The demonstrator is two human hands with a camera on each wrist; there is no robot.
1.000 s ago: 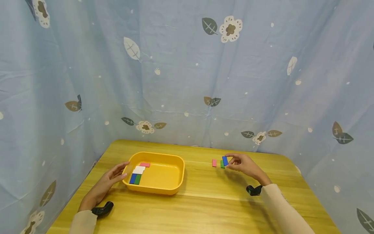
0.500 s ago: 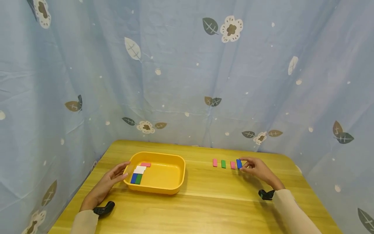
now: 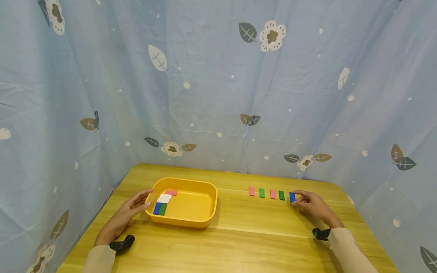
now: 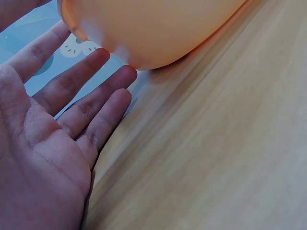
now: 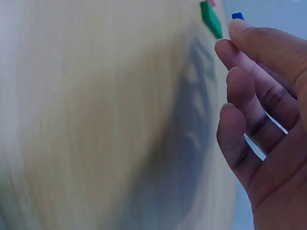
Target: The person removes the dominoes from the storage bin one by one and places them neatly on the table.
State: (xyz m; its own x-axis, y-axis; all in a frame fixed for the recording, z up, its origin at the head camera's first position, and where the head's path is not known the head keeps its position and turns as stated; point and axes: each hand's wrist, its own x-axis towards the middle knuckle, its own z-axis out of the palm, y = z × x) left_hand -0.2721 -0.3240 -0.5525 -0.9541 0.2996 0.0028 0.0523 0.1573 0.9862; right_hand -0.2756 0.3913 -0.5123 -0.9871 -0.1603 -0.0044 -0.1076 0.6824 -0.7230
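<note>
My right hand [image 3: 312,204] pinches a small blue tile [image 3: 292,197] between thumb and fingers at the right end of a row of tiles. In the right wrist view only a bit of the blue tile [image 5: 238,16] shows beyond the thumb, near a green tile [image 5: 211,20]. My left hand [image 3: 124,216] rests its fingertips against the left side of a yellow tray [image 3: 213,212]; in the left wrist view its fingers are loosely straight. Inside the tray lie a pink tile [image 3: 171,193], white tiles [image 3: 164,198], a blue tile [image 3: 157,208] and a green tile [image 3: 163,209].
Left of the held tile, a spaced row runs across the wooden table [image 3: 232,242]: a pink tile [image 3: 252,191], a green tile [image 3: 261,192], another pink tile [image 3: 272,194] and a dark green tile [image 3: 281,195]. A patterned blue curtain [image 3: 205,94] hangs behind the table.
My right hand has carried the blue tile rightward along the row, from over the first green tile to past the dark green one, uncovering the tiles it hid. My left hand stays at the tray.
</note>
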